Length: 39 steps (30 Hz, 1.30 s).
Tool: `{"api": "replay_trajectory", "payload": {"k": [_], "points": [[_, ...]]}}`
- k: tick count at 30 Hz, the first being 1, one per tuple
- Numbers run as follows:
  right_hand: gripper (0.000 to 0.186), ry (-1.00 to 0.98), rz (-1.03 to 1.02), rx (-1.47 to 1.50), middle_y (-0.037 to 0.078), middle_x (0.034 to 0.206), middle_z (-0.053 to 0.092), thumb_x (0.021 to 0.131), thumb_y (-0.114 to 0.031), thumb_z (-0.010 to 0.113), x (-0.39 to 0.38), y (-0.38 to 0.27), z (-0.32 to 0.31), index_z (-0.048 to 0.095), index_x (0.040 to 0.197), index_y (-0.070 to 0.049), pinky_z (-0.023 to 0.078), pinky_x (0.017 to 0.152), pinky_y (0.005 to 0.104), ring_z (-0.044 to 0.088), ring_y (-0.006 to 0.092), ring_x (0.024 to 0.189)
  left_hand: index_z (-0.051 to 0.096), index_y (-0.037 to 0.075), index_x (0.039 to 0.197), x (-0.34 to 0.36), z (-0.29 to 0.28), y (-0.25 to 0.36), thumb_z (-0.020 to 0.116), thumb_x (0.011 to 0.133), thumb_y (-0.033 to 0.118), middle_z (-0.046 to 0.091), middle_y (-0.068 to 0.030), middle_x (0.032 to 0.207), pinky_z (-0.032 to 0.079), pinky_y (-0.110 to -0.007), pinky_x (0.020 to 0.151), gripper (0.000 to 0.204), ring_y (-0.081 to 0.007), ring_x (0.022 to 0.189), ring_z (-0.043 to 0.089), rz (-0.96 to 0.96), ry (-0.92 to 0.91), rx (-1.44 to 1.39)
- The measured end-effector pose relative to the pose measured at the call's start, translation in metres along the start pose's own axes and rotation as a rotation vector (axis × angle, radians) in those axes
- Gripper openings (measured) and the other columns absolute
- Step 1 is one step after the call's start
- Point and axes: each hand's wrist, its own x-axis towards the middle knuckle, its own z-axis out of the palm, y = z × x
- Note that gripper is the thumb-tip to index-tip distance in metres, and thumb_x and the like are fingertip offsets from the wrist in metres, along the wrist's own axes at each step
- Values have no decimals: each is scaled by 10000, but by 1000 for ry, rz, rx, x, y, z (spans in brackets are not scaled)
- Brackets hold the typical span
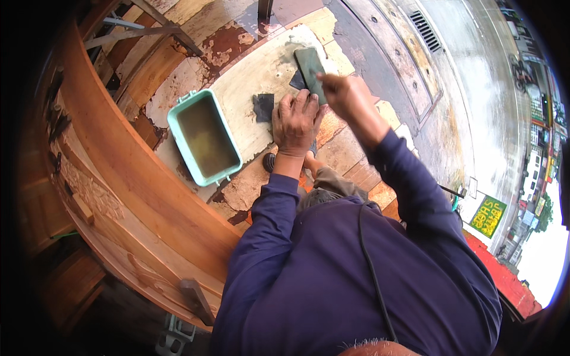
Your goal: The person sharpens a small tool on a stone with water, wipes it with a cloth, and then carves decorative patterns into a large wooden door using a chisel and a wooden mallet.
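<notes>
A flat grey-green block with rounded corners point(308, 64), much like a sharpening stone, lies on a pale, stained board point(240, 89). My left hand point(295, 123) has its fingers bent round the near end of the block. My right hand point(347, 102) is closed over the block's right side, with a fingertip at its surface. Whatever the right fingers hold, if anything, is hidden. Left of the block lies a dark square piece point(263, 107) that looks like sandpaper. Another dark piece point(297, 80) sticks out from beside the block.
A teal plastic tub point(172, 127) of murky water stands at the left. A long curved wooden piece point(130, 148) runs along the left side. Worn planks point(350, 148) surround the board. Wet paving with a drain grate point(425, 31) and a yellow-green sign point(488, 216) are at the right.
</notes>
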Motion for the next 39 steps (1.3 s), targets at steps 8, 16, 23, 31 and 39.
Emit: {"api": "replay_trajectory", "payload": {"k": [8,16,23,31,39], "points": [[258,-39,-18,7,264,867,750,968,-93,680,17,8,-2,793,1193,-34,608,669,409,779,325,715,778,219,1102,1,0,1,828,870,381,705,55,1201,499,-402,880,287,-250,1096,613,2,-40,17],[276,-30,106,-35,282,824,714,939,-134,714,27,18,-8,782,1184,-27,599,664,396,774,355,721,762,225,1117,2,9,5,827,865,376,703,62,1212,502,-404,861,301,-249,1083,622,12,-13,-9],[277,36,76,33,283,858,733,920,-98,622,50,9,-19,813,1112,-41,620,731,468,760,413,757,761,221,1114,1,6,6,822,856,359,703,56,1206,506,-401,868,299,-248,1091,622,21,-11,1],[248,-71,199,-25,282,866,743,944,-108,684,46,2,-18,790,1149,-16,616,686,413,782,360,738,762,196,1118,2,5,6,832,849,352,699,48,1209,505,-408,893,319,-258,1099,613,15,-41,-14],[273,-53,117,58,271,821,737,941,-66,670,26,-4,-9,780,1183,-2,584,654,431,758,318,669,762,187,1114,-4,4,0,827,856,337,695,31,1227,503,-421,903,305,-260,1117,607,7,-55,-25]]}}
